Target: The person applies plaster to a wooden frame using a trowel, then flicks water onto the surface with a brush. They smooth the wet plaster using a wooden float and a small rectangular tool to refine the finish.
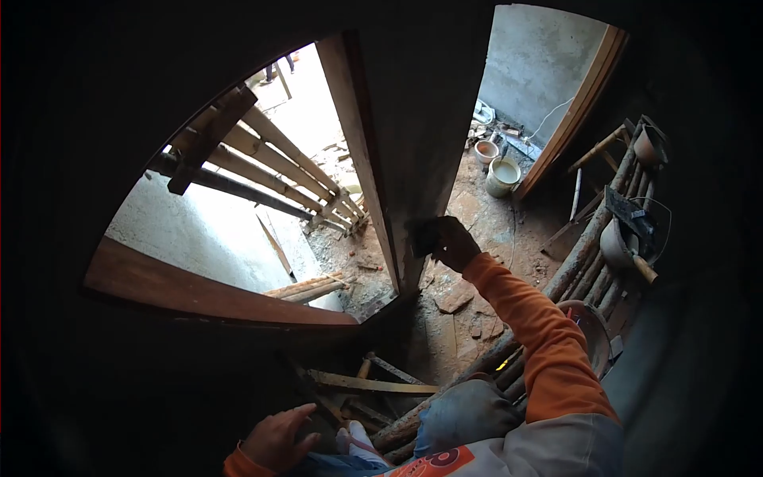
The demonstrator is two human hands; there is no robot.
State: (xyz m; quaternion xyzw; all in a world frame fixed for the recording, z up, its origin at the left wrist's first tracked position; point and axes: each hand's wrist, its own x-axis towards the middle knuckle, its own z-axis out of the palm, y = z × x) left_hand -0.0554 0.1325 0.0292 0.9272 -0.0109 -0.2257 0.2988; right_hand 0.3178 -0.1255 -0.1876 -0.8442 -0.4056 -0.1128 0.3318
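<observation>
My right hand (456,245), at the end of an orange sleeve, is closed on a dark, block-shaped thing (424,238). It is held against the shadowed wall strip (429,119) between the window opening and the doorway; its exact kind is lost in the dark. Low in the view, my left hand (278,439) hangs near my leg with its fingers apart and nothing in it. Just beneath the right arm, a greyish rounded thing (469,409) lies by my lap on the pole platform.
Rough wooden poles (584,258) form a raised platform bearing a bowl (588,334), a pan with tools (620,242) and another container (650,145). Beyond the doorway, a bucket (503,176) stands on the dirty floor. A bamboo ladder-like frame (262,151) leans outside the window opening.
</observation>
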